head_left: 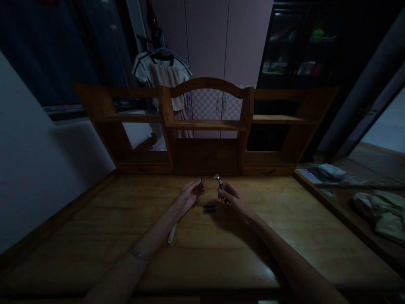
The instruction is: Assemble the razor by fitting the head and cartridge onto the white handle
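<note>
Above a dim wooden desk, left hand pinches a metal piece; right hand grips a tool

The small dark metal piece pinched at the fingertips of the left hand is too small and dim for its shape to be made out. The slender silvery metal tool is largely covered by the right hand; only its shiny head is shown. The small flat black object on the brown wooden surface cannot be identified; it is perhaps two pieces. The thin white strip is partly hidden beneath the left forearm. Both forearms are cut off by the lower edge. The pale crumpled cloth is cut by the right edge; the contents of the dark glass-fronted cabinet are blurred.
</note>
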`<state>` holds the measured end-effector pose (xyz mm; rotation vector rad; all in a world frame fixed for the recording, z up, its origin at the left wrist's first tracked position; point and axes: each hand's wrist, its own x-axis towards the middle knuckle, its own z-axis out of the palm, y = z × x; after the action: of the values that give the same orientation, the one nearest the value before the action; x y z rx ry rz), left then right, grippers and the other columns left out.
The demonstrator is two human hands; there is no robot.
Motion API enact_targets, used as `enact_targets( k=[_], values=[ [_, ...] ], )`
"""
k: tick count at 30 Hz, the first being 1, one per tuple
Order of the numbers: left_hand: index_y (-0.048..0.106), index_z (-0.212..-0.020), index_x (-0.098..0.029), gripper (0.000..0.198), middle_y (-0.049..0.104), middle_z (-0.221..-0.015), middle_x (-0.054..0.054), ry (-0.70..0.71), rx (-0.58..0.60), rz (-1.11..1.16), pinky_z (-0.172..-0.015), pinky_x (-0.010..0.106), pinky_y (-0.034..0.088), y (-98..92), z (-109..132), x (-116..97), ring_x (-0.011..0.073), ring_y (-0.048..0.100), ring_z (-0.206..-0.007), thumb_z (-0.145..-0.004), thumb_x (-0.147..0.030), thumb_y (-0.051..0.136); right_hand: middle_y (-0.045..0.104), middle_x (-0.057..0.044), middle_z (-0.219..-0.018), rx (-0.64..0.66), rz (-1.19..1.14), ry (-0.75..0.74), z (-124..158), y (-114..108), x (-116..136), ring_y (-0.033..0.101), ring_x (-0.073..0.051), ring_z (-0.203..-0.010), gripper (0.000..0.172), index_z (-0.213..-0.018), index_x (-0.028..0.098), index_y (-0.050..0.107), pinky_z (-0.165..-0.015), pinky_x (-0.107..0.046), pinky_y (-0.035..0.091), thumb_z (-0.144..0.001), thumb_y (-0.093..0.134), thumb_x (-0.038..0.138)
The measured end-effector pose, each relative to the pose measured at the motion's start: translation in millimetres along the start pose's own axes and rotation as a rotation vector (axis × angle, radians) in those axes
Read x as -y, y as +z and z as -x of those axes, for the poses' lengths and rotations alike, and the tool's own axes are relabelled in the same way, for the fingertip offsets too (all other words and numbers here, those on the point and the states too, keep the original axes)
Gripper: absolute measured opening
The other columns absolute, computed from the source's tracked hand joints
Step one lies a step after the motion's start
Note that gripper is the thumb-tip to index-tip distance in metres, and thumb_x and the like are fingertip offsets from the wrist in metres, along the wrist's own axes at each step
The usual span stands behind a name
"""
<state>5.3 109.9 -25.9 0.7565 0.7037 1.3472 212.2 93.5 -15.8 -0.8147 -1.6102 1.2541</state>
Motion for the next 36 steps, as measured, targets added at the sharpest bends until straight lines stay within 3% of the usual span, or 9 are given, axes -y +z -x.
enact_targets(
  k=[3, 7, 12, 16, 21, 30, 33, 36],
  values=[
    [0.064, -0.087, -0.010, 0.016, 0.068, -0.080, 0.006, 0.028, 0.006, -0.009, -0.066, 0.021, 0.052, 2.0, 1, 1, 0.0117, 0.064, -0.070, -0.075, -0.019, 0.070, 0.045, 0.004, -0.064, 0.086, -0.029, 0.091, 1, 1, -3, 0.039, -0.009, -0.053, 0.023, -0.080, 0.018, 0.054, -0.048, -0.021, 0.029, -0.080, 0.060, 0.040],
    [0.063, -0.089, -0.011, 0.020, 0.067, -0.080, 0.004, 0.012, 0.060, 0.002, -0.069, 0.020, 0.052, 4.3, 3, 2, 0.0111, 0.064, -0.073, -0.073, -0.019, 0.073, 0.042, 0.003, -0.064, 0.160, -0.035, 0.179, 5, 4, 1, 0.036, -0.009, -0.053, 0.034, -0.080, 0.018, 0.055, -0.047, -0.022, 0.025, -0.085, 0.051, 0.051],
    [0.061, -0.086, -0.012, 0.023, 0.066, -0.081, 0.003, 0.005, 0.140, 0.028, -0.078, 0.022, 0.051, 6.3, 5, 3, 0.0106, 0.064, -0.077, -0.069, -0.018, 0.076, 0.043, 0.002, -0.065, 0.158, 0.024, 0.125, 7, 6, 12, 0.038, -0.010, -0.057, 0.046, -0.077, 0.016, 0.057, -0.050, -0.023, 0.026, -0.085, 0.047, 0.060],
    [0.060, -0.083, -0.011, 0.024, 0.066, -0.078, 0.003, 0.002, 0.166, -0.014, -0.074, 0.019, 0.050, 5.0, 3, 5, 0.0093, 0.063, -0.072, -0.068, -0.017, 0.078, 0.045, 0.001, -0.066, 0.175, 0.041, 0.110, 8, 6, 14, 0.039, -0.010, -0.058, 0.046, -0.078, 0.015, 0.058, -0.051, -0.023, 0.027, -0.083, 0.050, 0.060],
    [0.060, -0.092, -0.012, 0.031, 0.068, -0.082, 0.005, 0.011, 0.132, -0.088, -0.075, 0.023, 0.051, 5.2, 5, 4, 0.0118, 0.065, -0.074, -0.067, -0.018, 0.078, 0.046, 0.002, -0.063, 0.114, 0.125, 0.112, 7, 6, 9, 0.039, -0.010, -0.055, 0.047, -0.076, 0.015, 0.058, -0.050, -0.023, 0.028, -0.083, 0.049, 0.061],
    [0.056, -0.120, -0.012, 0.051, 0.068, -0.097, 0.012, 0.012, 0.094, -0.279, -0.078, 0.033, 0.053, 5.2, 7, 6, 0.0194, 0.068, -0.078, -0.074, -0.024, 0.073, 0.047, 0.001, -0.063, -0.110, 0.284, -0.009, 2, 2, 2, 0.043, -0.013, -0.060, 0.044, -0.070, 0.017, 0.057, -0.054, -0.024, 0.032, -0.086, 0.048, 0.057],
    [0.055, -0.122, -0.014, 0.052, 0.065, -0.090, 0.008, 0.011, 0.080, -0.318, -0.066, 0.028, 0.052, 2.0, 4, 8, 0.0149, 0.066, -0.068, -0.075, -0.024, 0.072, 0.044, 0.001, -0.061, -0.151, 0.308, -0.007, 1, 1, 1, 0.041, -0.013, -0.058, 0.046, -0.066, 0.017, 0.054, -0.052, -0.024, 0.030, -0.086, 0.047, 0.058],
    [0.060, -0.115, -0.010, 0.042, 0.059, -0.076, 0.002, 0.001, 0.055, -0.280, -0.051, 0.019, 0.043, 0.6, 1, 11, 0.0060, 0.054, -0.053, -0.075, -0.020, 0.070, 0.043, 0.002, -0.060, -0.162, 0.342, 0.001, 1, 1, 1, 0.040, -0.012, -0.058, 0.046, -0.065, 0.017, 0.053, -0.051, -0.024, 0.029, -0.085, 0.048, 0.058]
  ],
)
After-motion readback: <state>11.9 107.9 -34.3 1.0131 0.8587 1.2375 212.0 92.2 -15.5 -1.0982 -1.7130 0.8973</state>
